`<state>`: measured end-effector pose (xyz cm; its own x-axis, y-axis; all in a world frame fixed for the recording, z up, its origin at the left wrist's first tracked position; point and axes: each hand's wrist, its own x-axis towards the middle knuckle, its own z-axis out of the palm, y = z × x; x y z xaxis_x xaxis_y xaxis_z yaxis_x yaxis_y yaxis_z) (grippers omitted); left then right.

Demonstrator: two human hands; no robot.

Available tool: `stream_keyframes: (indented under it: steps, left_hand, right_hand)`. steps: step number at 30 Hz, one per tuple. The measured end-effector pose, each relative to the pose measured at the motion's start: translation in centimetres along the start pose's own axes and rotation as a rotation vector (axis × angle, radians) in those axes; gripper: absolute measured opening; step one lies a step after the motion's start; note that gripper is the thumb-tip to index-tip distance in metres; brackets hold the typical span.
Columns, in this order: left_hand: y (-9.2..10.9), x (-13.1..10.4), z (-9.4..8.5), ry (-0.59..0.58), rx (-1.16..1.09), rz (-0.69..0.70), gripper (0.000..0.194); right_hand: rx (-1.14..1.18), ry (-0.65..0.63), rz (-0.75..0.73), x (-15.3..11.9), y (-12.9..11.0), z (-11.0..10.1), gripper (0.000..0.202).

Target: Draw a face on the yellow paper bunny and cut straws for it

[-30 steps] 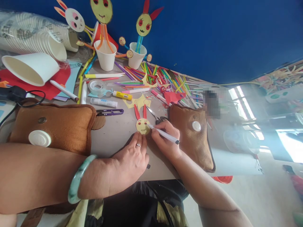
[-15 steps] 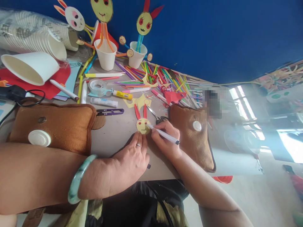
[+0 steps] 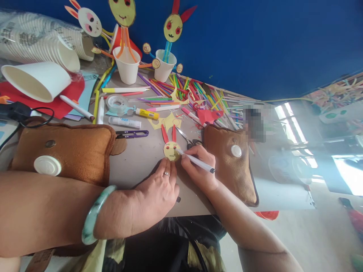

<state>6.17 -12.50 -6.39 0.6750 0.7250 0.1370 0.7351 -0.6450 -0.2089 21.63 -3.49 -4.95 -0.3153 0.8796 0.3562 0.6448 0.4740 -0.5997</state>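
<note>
A small round yellow paper rabbit face (image 3: 170,152) with red ears, red eyes and a drawn mouth lies flat on the grey table. My left hand (image 3: 159,189) rests with stretched fingers on its lower edge, pressing it down; a ring and a green bangle are on this arm. My right hand (image 3: 202,166) is closed round a white marker (image 3: 200,163), its tip at the face's right eye. Short dark lashes show above both eyes. Just behind the ears lies a yellow paper scrap (image 3: 165,124). Scissors (image 3: 187,139) lie to the right of the face.
Brown cushions (image 3: 68,145) with white knobs flank the work spot; the right cushion (image 3: 227,162) sits beside my right forearm. Purple thread snips (image 3: 133,134), a glue stick (image 3: 124,122), tape (image 3: 117,104) and many coloured pens lie behind. Paper-cup figures (image 3: 127,66) stand near the blue wall.
Almost nothing differs. The marker tip stays at the right eye, and my left hand holds the same place on the paper face.
</note>
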Motion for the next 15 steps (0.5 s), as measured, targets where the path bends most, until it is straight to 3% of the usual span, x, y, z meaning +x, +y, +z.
stream_keyframes:
  steps: [15]
  left_hand:
    - [0.32,-0.12,0.65,0.022,-0.033,-0.025,0.041]
  right_hand:
    - [-0.017,0.025,0.014,0.04,0.10,-0.05,0.006]
